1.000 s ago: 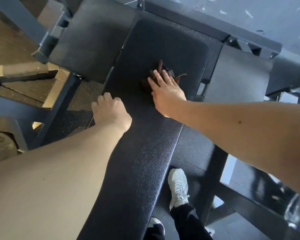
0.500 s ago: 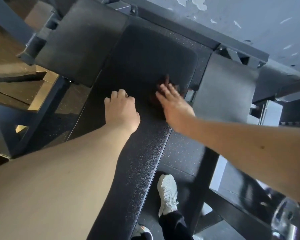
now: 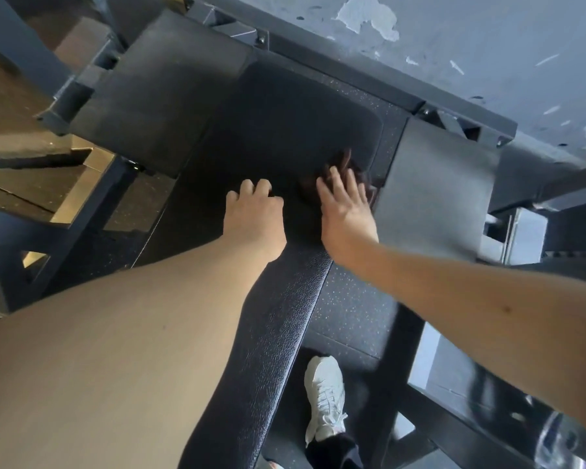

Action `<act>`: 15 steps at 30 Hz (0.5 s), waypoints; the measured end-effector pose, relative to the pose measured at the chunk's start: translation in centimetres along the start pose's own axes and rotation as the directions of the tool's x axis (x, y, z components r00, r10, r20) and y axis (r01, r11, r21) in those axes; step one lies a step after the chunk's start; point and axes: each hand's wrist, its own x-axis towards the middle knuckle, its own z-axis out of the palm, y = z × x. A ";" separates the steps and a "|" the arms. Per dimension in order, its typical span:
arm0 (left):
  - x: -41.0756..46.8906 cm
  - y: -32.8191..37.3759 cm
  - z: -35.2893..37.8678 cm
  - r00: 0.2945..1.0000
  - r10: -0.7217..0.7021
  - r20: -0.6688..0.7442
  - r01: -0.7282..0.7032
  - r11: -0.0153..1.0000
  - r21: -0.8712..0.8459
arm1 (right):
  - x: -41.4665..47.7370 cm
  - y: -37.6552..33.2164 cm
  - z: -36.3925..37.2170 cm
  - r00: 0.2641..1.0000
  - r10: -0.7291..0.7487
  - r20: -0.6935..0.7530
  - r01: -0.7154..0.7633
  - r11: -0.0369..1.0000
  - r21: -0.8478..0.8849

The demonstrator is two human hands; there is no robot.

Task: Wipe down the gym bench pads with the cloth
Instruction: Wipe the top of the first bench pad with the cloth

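A long black textured bench pad (image 3: pixel 278 319) runs from the bottom of the view up to a wider head section (image 3: pixel 285 130). A dark brown cloth (image 3: pixel 344 164) lies near the pad's right edge, mostly hidden under my right hand (image 3: pixel 347 211), which presses it flat with straight fingers. My left hand (image 3: pixel 254 214) rests on the pad just left of it, fingers curled down onto the surface and holding nothing. Black side pads stand at the left (image 3: pixel 159 93) and right (image 3: pixel 433 194) of the head section.
A dark steel frame bar (image 3: pixel 352 72) crosses behind the pads, with a scuffed grey wall beyond it. Wooden platform boards (image 3: pixel 31 177) lie at the left. A white shoe (image 3: pixel 325 397) stands on the speckled rubber floor right of the bench.
My right hand has slid the cloth from the middle of the pad toward its right edge. My left hand has moved from the pad's left edge to the middle, beside the right hand.
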 end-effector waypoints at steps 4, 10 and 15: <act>0.6 0.6 -0.3 1.000 -0.012 -0.009 0.012 1.000 0.020 | -1.0 1.2 0.6 0.998 -0.059 0.033 0.057 0.997 0.053; 1.1 0.9 -1.0 1.000 -0.014 0.007 0.013 0.998 0.065 | 7.9 3.4 -1.2 0.991 0.133 -0.007 -0.133 0.991 0.032; 0.8 1.3 -0.2 0.998 -0.017 -0.053 0.021 0.997 0.070 | 17.1 7.4 -4.0 0.961 0.263 0.079 -0.262 0.965 -0.024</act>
